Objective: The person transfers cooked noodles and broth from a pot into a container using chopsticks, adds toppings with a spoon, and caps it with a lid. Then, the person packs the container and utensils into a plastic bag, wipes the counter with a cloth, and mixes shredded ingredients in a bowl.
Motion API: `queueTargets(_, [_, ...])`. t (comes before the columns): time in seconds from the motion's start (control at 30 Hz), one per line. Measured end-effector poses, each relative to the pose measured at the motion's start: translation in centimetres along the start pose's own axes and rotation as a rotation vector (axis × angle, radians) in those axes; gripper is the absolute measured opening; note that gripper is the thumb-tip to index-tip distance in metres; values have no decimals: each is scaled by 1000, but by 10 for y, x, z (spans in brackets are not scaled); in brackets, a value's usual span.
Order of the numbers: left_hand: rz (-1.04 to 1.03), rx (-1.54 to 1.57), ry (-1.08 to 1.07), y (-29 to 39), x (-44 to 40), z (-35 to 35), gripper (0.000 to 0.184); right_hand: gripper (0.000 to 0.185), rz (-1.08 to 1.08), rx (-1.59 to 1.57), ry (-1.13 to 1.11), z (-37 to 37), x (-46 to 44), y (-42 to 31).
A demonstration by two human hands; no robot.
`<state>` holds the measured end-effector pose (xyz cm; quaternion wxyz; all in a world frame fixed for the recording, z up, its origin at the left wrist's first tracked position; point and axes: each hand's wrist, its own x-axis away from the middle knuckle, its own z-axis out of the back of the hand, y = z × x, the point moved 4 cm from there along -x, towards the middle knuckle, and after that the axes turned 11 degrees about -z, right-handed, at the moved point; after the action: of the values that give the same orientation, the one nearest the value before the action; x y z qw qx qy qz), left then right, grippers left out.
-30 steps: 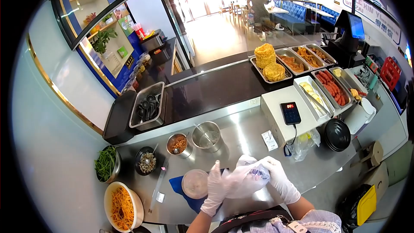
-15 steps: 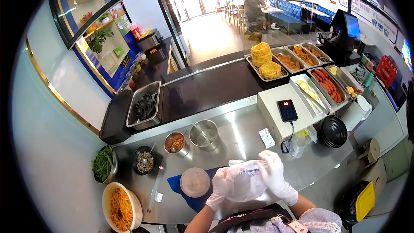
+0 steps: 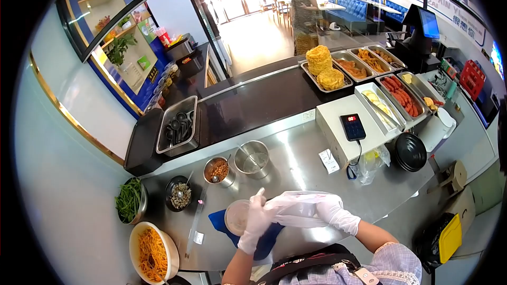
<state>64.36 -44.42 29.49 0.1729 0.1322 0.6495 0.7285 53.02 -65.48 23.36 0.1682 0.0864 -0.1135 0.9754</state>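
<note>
Bag (image 3: pixel 296 208) gripped in left hand (image 3: pixel 258 215), can't tell with right hand (image 3: pixel 332 212); shiny bench (image 3: pixel 296 171) below them, bright room (image 3: pixel 256 42) ahead.

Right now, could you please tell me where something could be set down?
The steel counter is bare between the larger pot and the receipt; so is the dark ledge between the spoon tray and the yellow stack. Crowded: the left end, with greens bowl and orange-shred tub, and around the left hand, by the blue cloth.

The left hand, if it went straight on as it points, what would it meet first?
Probably the larger steel pot, ahead of the left hand; depth is unclear, so it might pass above.
</note>
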Motion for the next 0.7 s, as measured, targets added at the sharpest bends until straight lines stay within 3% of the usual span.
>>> queueTargets(0.03, [-484,-467,65,63,10,-9,39,28,-11,-4,1,2,-1,2])
queueTargets(0.1, [-1065,-600,-9,137,46,-40,40,23,88,-114,195,9,5,1])
queueTargets(0.13, [-1116,-536,-227,126,53,-59,36,23,88,-311,267,21,6,-5])
queueTargets(0.17, [-1155,-464,-450,106,59,-74,32,18,30,-562,187,28,11,-7])
queueTargets(0.2, [-1034,-859,-771,67,54,-88,22,14,-40,-819,103,54,18,-16])
queueTargets(0.27, [-543,-1045,-836,12,20,-82,27,26,-77,-1238,27,62,27,-24])
queueTargets(0.3, [-343,-1139,-886,-11,3,-75,32,33,201,-745,354,52,26,-14])
queueTargets(0.33, [-161,-458,-731,-55,-9,-62,45,34,290,-867,332,40,22,-6])
queueTargets(0.37, [-635,-857,-775,-52,-12,-64,61,34,381,-987,301,29,18,3])
queueTargets(0.43, [-740,-959,-980,0,0,-87,66,26,248,-916,115,25,30,3])
queueTargets(0.47, [-758,-950,-1041,8,7,-96,66,26,196,-941,140,29,44,4])
queueTargets(0.53, [-587,-843,-1075,11,12,-108,67,20,490,-416,11,31,77,-11])
queueTargets(0.57, [-553,-893,-1089,-4,9,-106,65,13,534,-697,281,39,95,-10])
queueTargets(0.63, [-473,-998,-1127,-21,4,-106,62,9,310,-1154,370,48,128,10])
queueTargets(0.67, [-489,-1035,-1111,-20,4,-106,51,6,126,-1274,531,44,145,28])
queueTargets(0.7, [-499,-1039,-1146,-23,7,-108,51,10,-208,-1425,655,27,163,50])
